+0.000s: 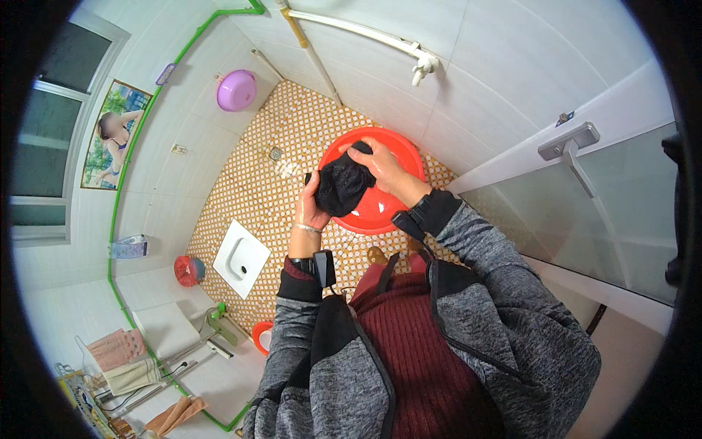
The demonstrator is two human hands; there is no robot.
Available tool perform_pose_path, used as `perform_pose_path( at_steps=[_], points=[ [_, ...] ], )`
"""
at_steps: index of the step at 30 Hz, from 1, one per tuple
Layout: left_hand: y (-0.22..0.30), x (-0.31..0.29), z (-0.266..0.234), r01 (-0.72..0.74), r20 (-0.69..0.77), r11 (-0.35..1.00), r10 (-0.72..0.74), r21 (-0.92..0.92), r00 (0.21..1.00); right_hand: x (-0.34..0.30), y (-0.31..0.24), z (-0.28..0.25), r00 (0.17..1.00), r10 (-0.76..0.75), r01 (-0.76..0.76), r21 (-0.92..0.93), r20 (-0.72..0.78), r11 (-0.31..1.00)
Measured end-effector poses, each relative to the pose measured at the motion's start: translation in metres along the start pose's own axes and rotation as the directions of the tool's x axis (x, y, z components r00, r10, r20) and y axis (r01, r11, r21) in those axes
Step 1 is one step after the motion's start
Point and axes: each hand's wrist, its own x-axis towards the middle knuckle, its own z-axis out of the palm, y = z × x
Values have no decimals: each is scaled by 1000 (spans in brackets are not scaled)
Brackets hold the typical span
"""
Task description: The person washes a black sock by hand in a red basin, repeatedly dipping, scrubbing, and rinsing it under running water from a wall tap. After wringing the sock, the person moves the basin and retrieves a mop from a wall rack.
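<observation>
Both hands hold up a dark, bunched cloth (342,184) over a wide red basin (401,150) on the tiled floor. My left hand (312,207) grips the cloth's left side, its thumb pointing up along the edge. At the upper right side, my right hand (380,163) has its fingers closed over the fabric. The cloth looks black and wet; its exact kind I cannot make out. The basin's inside shows bright reflections, and its left part is hidden behind the cloth and hands.
A white squat toilet (242,259) is set in the floor to the left, near a small red-lined bin (189,271). A glass door (578,212) stands at the right. A purple basin (236,91) hangs on the wall, and a tap (423,68) juts out above the red basin.
</observation>
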Motion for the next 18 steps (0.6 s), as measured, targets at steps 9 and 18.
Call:
perform_pose_path(
  at_steps=[9, 18],
  points=[
    [-37, 48, -19, -284, -253, 956, 292, 68, 922, 8, 14, 47, 891, -141, 453, -825, 432, 337],
    [-32, 56, 8, -153, -206, 982, 173, 111, 963, 18, 15, 42, 860, -354, 463, -853, 367, 241]
  ],
)
